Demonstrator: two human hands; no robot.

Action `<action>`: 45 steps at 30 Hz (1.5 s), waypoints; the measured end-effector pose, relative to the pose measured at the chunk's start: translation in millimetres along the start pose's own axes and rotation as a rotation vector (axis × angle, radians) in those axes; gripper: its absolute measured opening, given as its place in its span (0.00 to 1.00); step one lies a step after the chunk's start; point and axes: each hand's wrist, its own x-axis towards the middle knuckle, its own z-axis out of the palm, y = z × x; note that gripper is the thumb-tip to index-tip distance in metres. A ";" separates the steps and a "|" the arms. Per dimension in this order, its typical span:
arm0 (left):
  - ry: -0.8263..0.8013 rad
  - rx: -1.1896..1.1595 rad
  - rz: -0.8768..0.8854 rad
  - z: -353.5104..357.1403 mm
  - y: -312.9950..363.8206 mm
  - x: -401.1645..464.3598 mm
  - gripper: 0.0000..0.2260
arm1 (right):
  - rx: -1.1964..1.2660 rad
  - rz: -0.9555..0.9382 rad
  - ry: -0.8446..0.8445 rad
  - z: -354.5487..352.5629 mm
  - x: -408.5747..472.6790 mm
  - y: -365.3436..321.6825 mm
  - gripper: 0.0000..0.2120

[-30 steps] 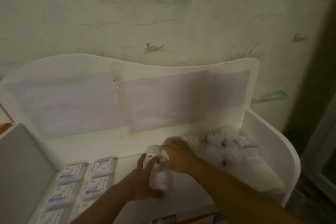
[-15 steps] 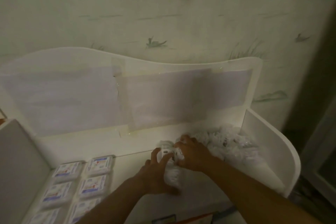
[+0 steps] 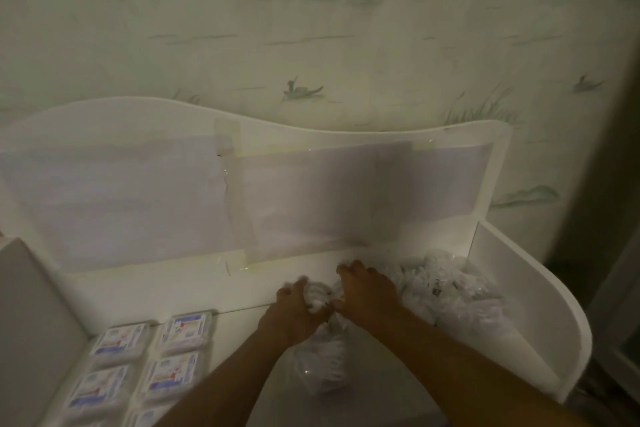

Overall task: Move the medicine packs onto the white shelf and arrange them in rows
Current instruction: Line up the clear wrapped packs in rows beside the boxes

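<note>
The white shelf [image 3: 540, 333] has a wavy back panel and curved side walls. On its floor at the left, flat medicine packs [image 3: 173, 350] lie in two neat columns, touching or nearly so; each is a pale rectangle with a white label printed in blue and red. The lowest packs are cut off by the bottom edge of the view. At the right end, against the side wall, sits a loose pile [image 3: 446, 288] of crinkled clear wrappers with white contents; single items in it cannot be told apart.

Between the rows and the pile, both hands meet over a clear bag [image 3: 322, 357] holding white items, which lies on the shelf floor. The left hand [image 3: 291, 315] curls its fingers round the bag's bunched top, and the right hand [image 3: 367, 295] grips the same bunched top from the other side, fingers bent. The fingertips are blurred, and the bag's contents are too dim to make out.

Two pale sheets [image 3: 311, 201] are taped across the back panel. Behind stands a wall [image 3: 242, 28] with a faint green landscape.
</note>
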 end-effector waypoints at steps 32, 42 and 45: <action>0.140 0.231 0.214 -57.5 -38.4 -40.0 0.41 | 0.442 -0.122 -0.091 -5.7 15.2 -9.6 0.40; 0.261 0.402 0.199 -46.8 -38.3 -31.2 0.42 | 0.457 -0.205 -0.061 7.1 27.6 1.9 0.36; 0.241 0.370 0.206 -47.7 -44.5 -27.9 0.41 | 0.385 -0.210 -0.063 9.6 31.2 5.4 0.36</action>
